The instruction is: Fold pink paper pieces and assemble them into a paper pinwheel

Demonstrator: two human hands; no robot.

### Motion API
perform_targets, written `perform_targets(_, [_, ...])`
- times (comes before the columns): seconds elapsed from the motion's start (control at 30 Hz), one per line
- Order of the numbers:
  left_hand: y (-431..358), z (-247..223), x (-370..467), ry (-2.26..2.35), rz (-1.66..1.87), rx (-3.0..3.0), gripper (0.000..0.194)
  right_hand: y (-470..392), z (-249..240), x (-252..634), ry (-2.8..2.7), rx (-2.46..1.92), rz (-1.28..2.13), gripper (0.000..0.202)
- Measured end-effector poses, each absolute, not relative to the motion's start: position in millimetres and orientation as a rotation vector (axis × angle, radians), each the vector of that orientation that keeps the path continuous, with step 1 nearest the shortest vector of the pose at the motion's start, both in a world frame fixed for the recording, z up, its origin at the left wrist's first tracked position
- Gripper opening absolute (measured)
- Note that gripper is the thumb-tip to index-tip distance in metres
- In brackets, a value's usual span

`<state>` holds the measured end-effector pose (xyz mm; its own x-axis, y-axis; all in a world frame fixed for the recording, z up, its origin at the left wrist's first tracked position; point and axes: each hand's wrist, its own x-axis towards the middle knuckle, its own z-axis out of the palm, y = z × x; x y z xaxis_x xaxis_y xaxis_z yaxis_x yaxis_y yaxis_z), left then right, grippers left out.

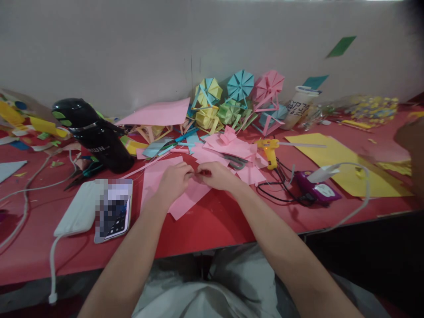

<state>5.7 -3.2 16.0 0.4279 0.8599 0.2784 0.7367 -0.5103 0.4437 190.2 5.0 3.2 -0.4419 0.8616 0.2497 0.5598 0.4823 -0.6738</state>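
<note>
Two hands [173, 181] [216, 175], angular pink paper [181, 206], pleated wheels [240, 84]

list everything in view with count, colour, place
table: 1, red, centre
wall: 1, grey, back
patches: 2, green and teal, against wall
folded-paper models: several, multicoloured, against wall
paper sheets: several, pink, centre
large sheet: 1, yellow, right
glue gun: 1, yellow, centre right
power socket: 1, purple, right
cables: several, black, white, both sides
printed cup: 1, whitish, back right
heap of bits: 1, mostly yellow, far right
bottle: 1, black, back left
pointed tool: 1, dark, left of bottle
phone: 1, pale, front left
power bank: 1, white, left of phone
scraps: many, multicoloured, far left
blurred shape: 1, dark, right edge
clothing: count unclear, grey, bottom
left hand: 1, bare, over paper sheets
right hand: 1, bare, beside left hand
</note>
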Motion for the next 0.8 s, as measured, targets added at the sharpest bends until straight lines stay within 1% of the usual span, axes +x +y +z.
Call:
perform_targets(0.17, [0.4, 20.1, -7.7, 1.439, 0.765, 2.387, 0.018, 6.2, 13.7, 205.2, -2.152, -1.212, 0.714, 0.016])
perform_targets(0.3, [-0.7, 26.6, -17.0, 1.526, 0.731, 2.345, 0.018, 8.0, 21.4, 222.9, -2.172, -1.292, 0.769, 0.011])
perform_targets(0.4, [-1.7, 29.1, -18.3, 1.558, 0.712, 2.312, 0.017, 9.7, 22.5, 233.0, -2.140, -1.359, 0.784, 0.012])
perform_targets(0.5, [-0.4, 27.4, -19.5, 1.551, 0.728, 2.284, 0.018, 14.1, 18.5, 241.2, -2.098, -1.382, 0.754, 0.011])
perform_targets(0.6, [2.3, 23.6, -23.5, 1.568, 0.787, 2.241, 0.018, 19.6, 13.4, 247.4, -2.024, -1.401, 0.654, 0.010])
perform_targets(0.7, [4.0, 21.7, -26.3, 1.555, 0.833, 2.247, 0.017, 21.3, 12.2, 246.9, -1.898, -1.317, 0.644, 0.017])
perform_targets(0.8, [3.7, 22.6, -24.7, 1.488, 0.864, 2.286, 0.016, 17.8, 14.3, 237.1, -1.844, -1.178, 0.794, 0.030])
